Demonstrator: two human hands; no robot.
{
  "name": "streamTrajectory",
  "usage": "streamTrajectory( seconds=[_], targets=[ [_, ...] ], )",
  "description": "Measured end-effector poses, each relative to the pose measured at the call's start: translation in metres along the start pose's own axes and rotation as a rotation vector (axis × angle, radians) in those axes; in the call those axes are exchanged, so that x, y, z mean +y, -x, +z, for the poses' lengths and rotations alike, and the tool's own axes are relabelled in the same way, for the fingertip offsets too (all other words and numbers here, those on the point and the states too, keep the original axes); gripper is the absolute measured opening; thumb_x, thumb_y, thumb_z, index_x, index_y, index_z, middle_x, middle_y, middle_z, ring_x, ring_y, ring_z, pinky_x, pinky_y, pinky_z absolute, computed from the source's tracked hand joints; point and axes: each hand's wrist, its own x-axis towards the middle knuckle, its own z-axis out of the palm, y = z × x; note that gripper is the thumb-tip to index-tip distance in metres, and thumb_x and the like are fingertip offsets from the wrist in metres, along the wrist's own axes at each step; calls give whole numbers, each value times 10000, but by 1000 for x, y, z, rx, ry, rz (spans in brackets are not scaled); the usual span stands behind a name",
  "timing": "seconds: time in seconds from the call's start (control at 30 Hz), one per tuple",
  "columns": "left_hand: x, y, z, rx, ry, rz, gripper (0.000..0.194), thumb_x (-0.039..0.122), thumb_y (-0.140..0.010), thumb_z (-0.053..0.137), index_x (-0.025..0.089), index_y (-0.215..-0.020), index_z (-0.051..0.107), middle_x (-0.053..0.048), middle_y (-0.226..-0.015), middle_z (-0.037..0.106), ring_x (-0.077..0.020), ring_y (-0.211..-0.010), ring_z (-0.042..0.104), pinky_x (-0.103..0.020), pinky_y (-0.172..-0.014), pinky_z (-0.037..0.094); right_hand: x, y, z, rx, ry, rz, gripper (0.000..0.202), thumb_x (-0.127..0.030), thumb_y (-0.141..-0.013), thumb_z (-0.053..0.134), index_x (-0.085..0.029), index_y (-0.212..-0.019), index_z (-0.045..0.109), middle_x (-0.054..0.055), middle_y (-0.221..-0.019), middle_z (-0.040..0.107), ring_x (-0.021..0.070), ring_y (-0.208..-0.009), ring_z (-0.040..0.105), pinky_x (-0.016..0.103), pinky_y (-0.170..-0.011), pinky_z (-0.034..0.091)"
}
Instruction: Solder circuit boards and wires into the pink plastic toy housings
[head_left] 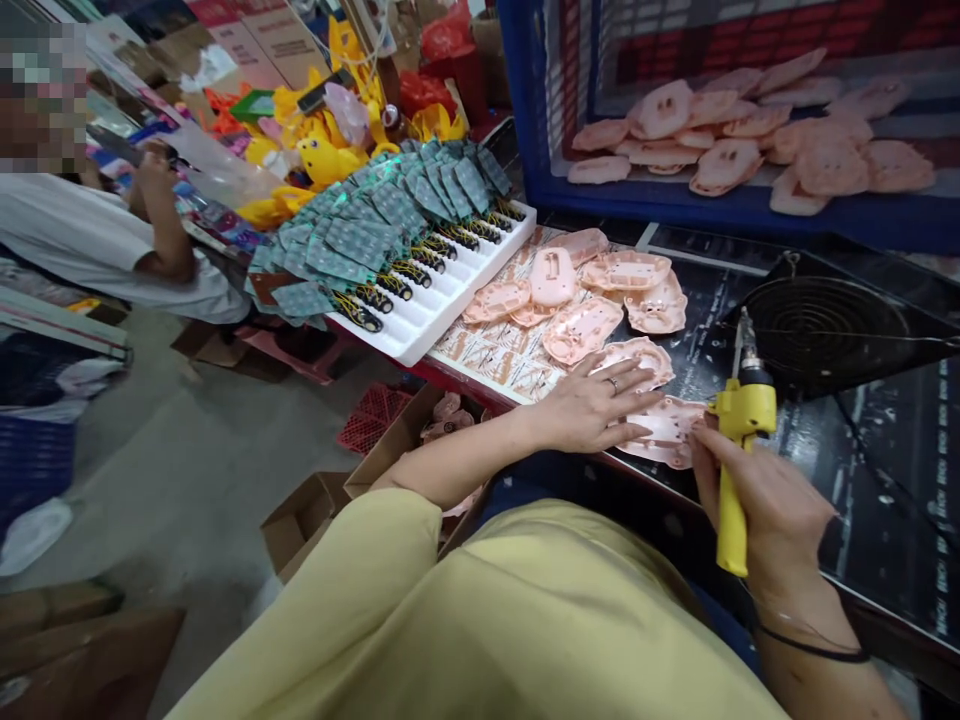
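My left hand [596,405] lies flat with fingers spread over two pink plastic shells. The nearer pink shell [671,430] shows its hollow inside with small posts. The other shell [637,362] sits just beyond my fingers and is partly covered by them. In my right hand [776,490] is a yellow pistol-shaped tool [735,500] with a black collar and slim metal tip, pointing up and away. Fingertips of that hand are at the right edge of the nearer shell. Several more pink shells [581,330] lie loosely just past my left hand.
A white foam tray [427,335] on the left carries stacked green circuit boards [360,245] with wires. Behind, a blue crate [536,130] holds more pink shells. A black coiled stand [817,320] sits right. Cardboard boxes [304,515] stand below; another person [112,240] works left.
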Motion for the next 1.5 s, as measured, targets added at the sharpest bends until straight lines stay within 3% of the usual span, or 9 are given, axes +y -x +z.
streamTrajectory(
  seconds=[0.27, 0.43, 0.53, 0.73, 0.83, 0.93, 1.27, 1.37, 1.5],
  targets=[
    [3, 0, 8, 129, 4, 47, 522, 494, -1012, 421, 195, -1415, 565, -153, -1536, 475, -285, -1470, 397, -533, -1228, 250, -2, -1, -4, -11, -27, 26, 219, -165, -851, 739, -182, -1067, 703, -22, -667, 580, 95, -580, 507, 229, -627, 405],
    [-16, 14, -13, 361, 105, -29, 370, 377, -1008, 465, 145, -1172, 702, -164, -1243, 685, -219, -1203, 622, -386, -1040, 493, -3, 5, -9, 11, -46, 27, 245, -146, -839, 740, -163, -1082, 710, -19, -661, 588, 97, -568, 508, 241, -619, 404],
    [-52, 45, -51, 410, 8, -265, 287, 312, -991, 482, 161, -1015, 725, -113, -1013, 727, -213, -959, 671, -387, -875, 536, -3, 10, -14, 51, -2, 23, 285, -114, -788, 780, -170, -1060, 717, -39, -599, 545, 98, -528, 481, 241, -564, 388],
    [-162, 113, -139, 453, -446, -694, 181, 357, -911, 618, 209, -904, 721, -103, -1021, 697, -310, -1051, 560, -517, -950, 402, -1, 18, -17, 97, -28, 57, 277, -79, -766, 784, -167, -1017, 708, -54, -560, 498, 106, -511, 463, 243, -546, 383],
    [-202, 126, -153, 349, -501, -777, 297, 468, -926, 607, 187, -905, 700, -91, -1040, 677, -307, -1104, 464, -563, -1005, 338, -2, 19, -14, 104, -28, 49, 271, -85, -757, 794, -166, -1002, 710, -58, -561, 490, 102, -520, 461, 238, -551, 378],
    [-221, 125, -147, 262, -502, -816, 450, 577, -956, 520, 167, -870, 686, -90, -1048, 643, -288, -1095, 394, -588, -1014, 309, -4, 19, -15, 95, -7, 55, 275, -81, -769, 784, -175, -1014, 703, -59, -569, 504, 98, -528, 477, 233, -552, 371],
    [-229, 122, -142, 341, -409, -855, 540, 690, -953, 483, 195, -763, 588, -13, -1088, 632, -235, -1137, 360, -542, -1080, 237, -2, 23, -16, 94, -66, 77, 301, -63, -753, 792, -185, -1012, 698, -28, -639, 611, 104, -536, 538, 238, -592, 439],
    [-222, 121, -151, 543, -331, -808, 558, 728, -924, 516, 179, -848, 576, 8, -1159, 650, -209, -1150, 469, -541, -1125, 265, -2, 22, -16, 95, -90, 76, 300, -54, -769, 773, -181, -1028, 689, -20, -670, 639, 100, -539, 543, 232, -593, 450],
    [-186, 100, -152, 892, -7, -504, 589, 773, -867, 552, 187, -912, 511, 28, -1059, 704, -155, -1057, 614, -485, -1083, 440, -3, 19, -15, 160, -76, 55, 257, -75, -763, 787, -196, -970, 694, -41, -619, 621, 86, -492, 524, 220, -539, 430]
  ],
)
